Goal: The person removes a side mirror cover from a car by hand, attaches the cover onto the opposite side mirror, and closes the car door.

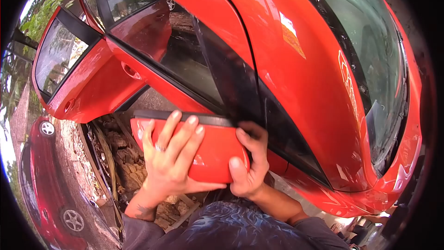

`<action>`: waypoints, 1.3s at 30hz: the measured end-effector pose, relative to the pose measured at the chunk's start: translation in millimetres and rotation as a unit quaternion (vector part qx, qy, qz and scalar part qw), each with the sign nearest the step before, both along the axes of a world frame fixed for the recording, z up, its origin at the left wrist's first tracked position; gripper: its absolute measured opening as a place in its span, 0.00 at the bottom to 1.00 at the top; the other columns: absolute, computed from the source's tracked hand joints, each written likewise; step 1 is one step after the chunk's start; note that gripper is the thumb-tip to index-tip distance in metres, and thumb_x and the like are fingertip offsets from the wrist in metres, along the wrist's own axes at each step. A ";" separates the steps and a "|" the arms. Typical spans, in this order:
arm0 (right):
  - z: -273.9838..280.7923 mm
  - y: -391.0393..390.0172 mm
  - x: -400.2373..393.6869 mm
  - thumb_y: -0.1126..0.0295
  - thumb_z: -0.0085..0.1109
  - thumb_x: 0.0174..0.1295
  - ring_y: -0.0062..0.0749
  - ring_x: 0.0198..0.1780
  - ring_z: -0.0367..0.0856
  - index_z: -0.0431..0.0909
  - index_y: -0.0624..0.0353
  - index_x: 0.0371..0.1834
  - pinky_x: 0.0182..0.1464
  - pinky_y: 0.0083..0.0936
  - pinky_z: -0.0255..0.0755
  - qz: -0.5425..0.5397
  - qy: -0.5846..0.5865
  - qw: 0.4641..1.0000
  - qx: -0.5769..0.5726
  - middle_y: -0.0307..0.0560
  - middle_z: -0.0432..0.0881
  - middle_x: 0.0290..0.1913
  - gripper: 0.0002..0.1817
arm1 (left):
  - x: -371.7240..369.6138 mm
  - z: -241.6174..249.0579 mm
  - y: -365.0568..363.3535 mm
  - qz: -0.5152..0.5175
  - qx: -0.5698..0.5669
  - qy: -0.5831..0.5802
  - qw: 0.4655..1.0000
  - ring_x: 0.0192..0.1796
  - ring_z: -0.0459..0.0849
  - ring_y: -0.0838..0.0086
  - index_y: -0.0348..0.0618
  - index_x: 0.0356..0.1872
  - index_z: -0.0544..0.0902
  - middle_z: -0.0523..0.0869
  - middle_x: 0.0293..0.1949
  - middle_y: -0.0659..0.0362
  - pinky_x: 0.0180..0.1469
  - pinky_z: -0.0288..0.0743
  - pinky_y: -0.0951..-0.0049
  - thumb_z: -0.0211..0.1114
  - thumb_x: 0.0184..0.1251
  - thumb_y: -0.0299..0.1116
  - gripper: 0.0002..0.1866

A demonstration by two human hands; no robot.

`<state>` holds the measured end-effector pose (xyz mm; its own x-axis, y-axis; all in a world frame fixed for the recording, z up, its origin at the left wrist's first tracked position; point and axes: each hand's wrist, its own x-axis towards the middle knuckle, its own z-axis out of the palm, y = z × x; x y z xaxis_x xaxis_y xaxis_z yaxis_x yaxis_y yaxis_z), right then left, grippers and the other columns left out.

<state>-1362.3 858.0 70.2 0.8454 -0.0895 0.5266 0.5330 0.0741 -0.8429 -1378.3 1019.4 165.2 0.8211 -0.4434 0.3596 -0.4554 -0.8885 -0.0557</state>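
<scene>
A red side mirror with a black edge along its top is at the side of a red car, in front of the door window. My left hand lies over the mirror's red shell, fingers stretched across it and a ring on one finger. At the mirror's other end, my right hand grips the rounded shell between thumb and fingers. Whether the mirror is fixed to the door is hidden behind it and my hands.
The red car's rear door stands ajar at the left. Beyond it, a dark red car is parked on the ground. Rubble and wood pieces lie beside me. The windshield is at the right.
</scene>
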 end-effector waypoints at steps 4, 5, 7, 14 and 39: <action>-9.5 0.2 4.8 0.67 0.57 0.62 0.49 0.59 0.71 0.68 0.67 0.60 0.64 0.39 0.63 0.066 -0.019 0.995 0.071 0.65 0.69 0.60 0.24 | -0.9 -0.6 -0.4 0.000 0.004 -0.009 1.000 0.68 0.70 0.57 0.40 0.58 0.77 0.76 0.61 0.54 0.68 0.50 0.39 0.69 0.34 0.73 0.53; -9.8 2.9 8.7 0.67 0.55 0.63 0.49 0.61 0.71 0.67 0.68 0.61 0.65 0.38 0.62 0.090 -0.024 0.991 0.095 0.65 0.69 0.61 0.25 | 0.6 1.7 1.3 0.000 0.003 -0.017 1.000 0.68 0.70 0.57 0.40 0.58 0.77 0.76 0.61 0.54 0.68 0.50 0.39 0.69 0.34 0.73 0.53; -11.1 0.6 9.2 0.68 0.54 0.65 0.46 0.64 0.69 0.64 0.69 0.62 0.67 0.36 0.61 0.097 -0.028 0.991 0.082 0.64 0.68 0.64 0.25 | 0.7 1.6 0.9 -0.015 0.002 -0.029 0.999 0.69 0.69 0.57 0.39 0.59 0.76 0.76 0.62 0.54 0.67 0.51 0.39 0.70 0.33 0.73 0.54; -7.0 -3.0 9.1 0.64 0.55 0.66 0.33 0.59 0.70 0.63 0.69 0.65 0.64 0.29 0.63 0.131 0.020 0.988 0.082 0.54 0.71 0.60 0.28 | 4.4 -6.8 56.7 -0.015 -0.061 -0.045 0.997 0.70 0.67 0.54 0.42 0.63 0.73 0.72 0.66 0.52 0.68 0.54 0.41 0.74 0.20 0.72 0.62; -22.0 -10.1 -7.5 0.47 0.82 0.37 0.39 0.68 0.66 0.49 0.59 0.76 0.68 0.38 0.62 -0.153 -0.268 0.923 -0.231 0.54 0.64 0.69 0.65 | 39.3 -122.3 81.0 -0.251 -0.696 -0.087 0.667 0.71 0.62 0.59 0.30 0.73 0.48 0.60 0.69 0.42 0.71 0.57 0.63 0.82 0.45 0.43 0.61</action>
